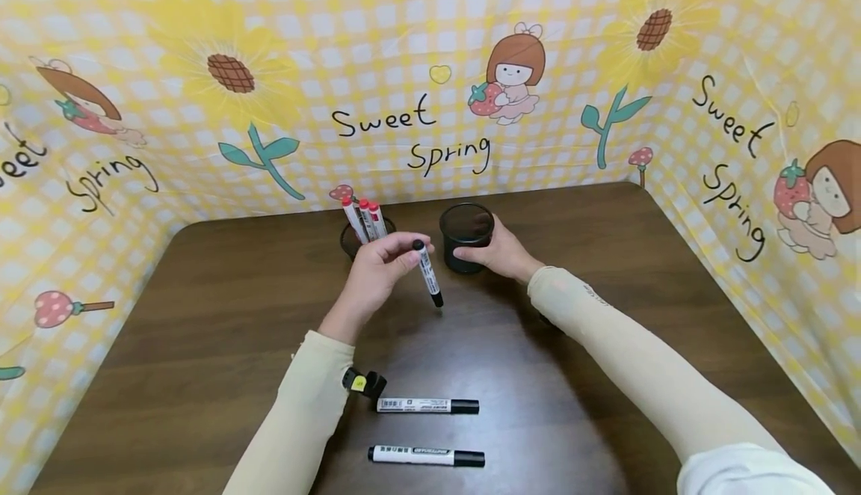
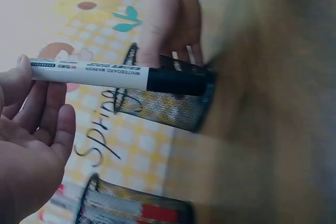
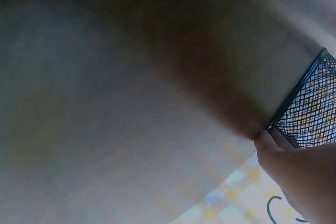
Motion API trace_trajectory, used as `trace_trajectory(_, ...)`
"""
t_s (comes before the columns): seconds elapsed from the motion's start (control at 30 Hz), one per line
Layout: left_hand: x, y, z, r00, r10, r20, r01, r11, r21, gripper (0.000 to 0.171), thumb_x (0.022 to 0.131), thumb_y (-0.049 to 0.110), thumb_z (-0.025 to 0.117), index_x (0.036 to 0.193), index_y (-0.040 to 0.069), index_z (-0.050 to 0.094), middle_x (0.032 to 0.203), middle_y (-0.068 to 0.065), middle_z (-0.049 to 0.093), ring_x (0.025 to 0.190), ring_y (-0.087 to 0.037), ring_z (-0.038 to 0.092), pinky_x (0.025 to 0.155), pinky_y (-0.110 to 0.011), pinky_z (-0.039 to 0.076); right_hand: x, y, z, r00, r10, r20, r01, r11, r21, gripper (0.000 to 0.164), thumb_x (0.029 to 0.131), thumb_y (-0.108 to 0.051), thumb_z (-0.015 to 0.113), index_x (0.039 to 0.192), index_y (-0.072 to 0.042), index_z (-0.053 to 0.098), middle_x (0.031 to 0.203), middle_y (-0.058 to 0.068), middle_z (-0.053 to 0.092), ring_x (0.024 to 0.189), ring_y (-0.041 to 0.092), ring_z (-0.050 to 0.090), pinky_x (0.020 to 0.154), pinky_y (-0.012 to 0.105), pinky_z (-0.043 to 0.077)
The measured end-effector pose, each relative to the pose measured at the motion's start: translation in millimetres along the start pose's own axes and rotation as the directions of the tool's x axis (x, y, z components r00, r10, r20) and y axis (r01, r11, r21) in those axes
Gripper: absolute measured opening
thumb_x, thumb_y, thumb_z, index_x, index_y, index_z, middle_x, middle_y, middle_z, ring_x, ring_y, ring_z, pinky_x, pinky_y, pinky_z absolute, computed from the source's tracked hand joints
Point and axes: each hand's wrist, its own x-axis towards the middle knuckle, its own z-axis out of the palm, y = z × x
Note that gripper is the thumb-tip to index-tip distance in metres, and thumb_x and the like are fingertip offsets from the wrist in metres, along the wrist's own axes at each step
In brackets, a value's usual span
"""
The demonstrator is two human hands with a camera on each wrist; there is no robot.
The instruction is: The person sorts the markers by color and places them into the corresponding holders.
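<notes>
My left hand [image 1: 381, 271] pinches a white whiteboard marker [image 1: 429, 274] with a black cap by its upper end, thumb against fingers. The marker hangs tilted above the table, just left of a black mesh pen holder [image 1: 466, 237]. Around that holder's right side, my right hand [image 1: 504, 252] grips with the thumb in front. In the left wrist view the marker [image 2: 94, 73] overlaps the gripped holder [image 2: 157, 108]. The right wrist view catches part of the holder's mesh [image 3: 312, 111] beside the right hand [image 3: 299, 169].
A second mesh holder [image 1: 348, 242] with several red-ended white markers [image 1: 366, 220] stands behind the left hand. Two black-capped markers [image 1: 427, 406] [image 1: 425, 456] lie crosswise on the wooden table [image 1: 222, 315] near the front. Checked yellow cloth [image 1: 309, 54] walls the back and sides.
</notes>
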Motion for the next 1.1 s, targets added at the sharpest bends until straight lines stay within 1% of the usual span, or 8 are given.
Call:
trace_trajectory(0.13, 17.4, 13.5, 3.5, 0.995, 0.078, -0.055, -0.076, 0.996, 0.042, 0.023, 0.098, 0.004, 0.065, 0.119, -0.006, 0.069, 0.11, -0.016, 0.073, 0.103, -0.019, 0.068, 0.091, -0.03, 0.053, 1.1, -0.3, -0.5, 1.0, -0.009, 0.0, 0.009, 1.0, 0.002, 0.095, 0.084, -0.041, 0.083, 0.153, -0.007, 0.029, 0.146, 0.012, 0.046, 0.132, 0.029, 0.046, 0.109, 0.047, 0.037)
trace_trajectory(0.23, 30.0, 22.1, 7.7, 0.983, 0.15, -0.104, -0.145, 0.988, 0.054, 0.023, 0.097, 0.003, 0.067, 0.117, -0.006, 0.07, 0.108, -0.017, 0.073, 0.102, -0.018, 0.068, 0.09, -0.03, 0.054, 2.3, -0.3, -0.3, 1.0, -0.022, -0.006, 0.022, 1.0, 0.008, 0.094, 0.084, -0.039, 0.084, 0.153, -0.007, 0.03, 0.145, 0.012, 0.047, 0.131, 0.029, 0.047, 0.109, 0.046, 0.037)
trace_trajectory(0.47, 56.5, 31.7, 22.4, 0.929, 0.275, -0.248, -0.263, 0.962, 0.079, 0.024, 0.092, -0.002, 0.07, 0.116, -0.008, 0.071, 0.108, -0.024, 0.071, 0.093, -0.012, 0.068, 0.084, -0.03, 0.056, 3.4, 0.6, 0.8, 0.999, -0.025, -0.031, 0.024, 1.0, -0.018, 0.091, 0.084, -0.036, 0.084, 0.151, -0.004, 0.032, 0.146, 0.013, 0.046, 0.132, 0.028, 0.047, 0.11, 0.042, 0.036)
trace_trajectory(0.6, 65.7, 34.5, 29.3, 0.909, 0.321, -0.266, -0.298, 0.947, 0.123, 0.023, 0.092, 0.0, 0.07, 0.114, -0.006, 0.072, 0.106, -0.019, 0.073, 0.091, -0.013, 0.067, 0.083, -0.03, 0.056, 3.0, -0.7, 1.1, 0.999, -0.028, -0.039, 0.026, 0.999, -0.028, 0.087, 0.084, -0.036, 0.084, 0.149, -0.004, 0.035, 0.144, 0.013, 0.048, 0.13, 0.028, 0.048, 0.11, 0.042, 0.036)
trace_trajectory(0.7, 71.9, 33.5, 32.4, 0.906, 0.34, -0.251, -0.309, 0.938, 0.154, 0.023, 0.092, 0.0, 0.071, 0.114, -0.006, 0.073, 0.106, -0.017, 0.073, 0.094, -0.016, 0.066, 0.083, -0.029, 0.055, 3.6, -0.3, 1.1, 0.999, -0.033, -0.043, 0.032, 0.999, -0.033, 0.087, 0.083, -0.037, 0.084, 0.148, -0.005, 0.036, 0.143, 0.013, 0.049, 0.129, 0.028, 0.049, 0.109, 0.042, 0.037)
trace_trajectory(0.8, 77.0, 29.1, 34.9, 0.915, 0.326, -0.237, -0.281, 0.938, 0.204, 0.023, 0.092, 0.002, 0.071, 0.114, -0.005, 0.073, 0.105, -0.016, 0.073, 0.095, -0.018, 0.065, 0.081, -0.026, 0.052, 4.6, 0.7, 1.4, 0.998, -0.045, -0.042, 0.043, 0.998, -0.039, 0.088, 0.083, -0.037, 0.084, 0.148, -0.004, 0.036, 0.141, 0.013, 0.05, 0.128, 0.028, 0.05, 0.108, 0.042, 0.038)
trace_trajectory(0.93, 81.8, 19.4, 37.5, 0.934, 0.265, -0.24, -0.198, 0.943, 0.268, 0.023, 0.094, 0.005, 0.071, 0.115, -0.001, 0.074, 0.104, -0.013, 0.074, 0.094, -0.018, 0.064, 0.077, -0.023, 0.049, 4.7, 0.8, 1.7, 0.997, -0.057, -0.043, 0.055, 0.997, -0.046, 0.087, 0.083, -0.035, 0.085, 0.148, -0.004, 0.036, 0.139, 0.013, 0.052, 0.127, 0.028, 0.051, 0.108, 0.041, 0.038)
trace_trajectory(1.1, 86.2, 5.0, 39.4, 0.951, 0.195, -0.241, -0.124, 0.952, 0.28, 0.022, 0.095, 0.006, 0.07, 0.116, 0.001, 0.075, 0.107, -0.011, 0.074, 0.094, -0.016, 0.065, 0.08, -0.026, 0.051, 4.4, 0.7, 1.1, 0.997, -0.065, -0.044, 0.062, 0.997, -0.049, 0.088, 0.083, -0.034, 0.085, 0.148, -0.003, 0.035, 0.138, 0.015, 0.053, 0.125, 0.027, 0.052, 0.107, 0.042, 0.039)
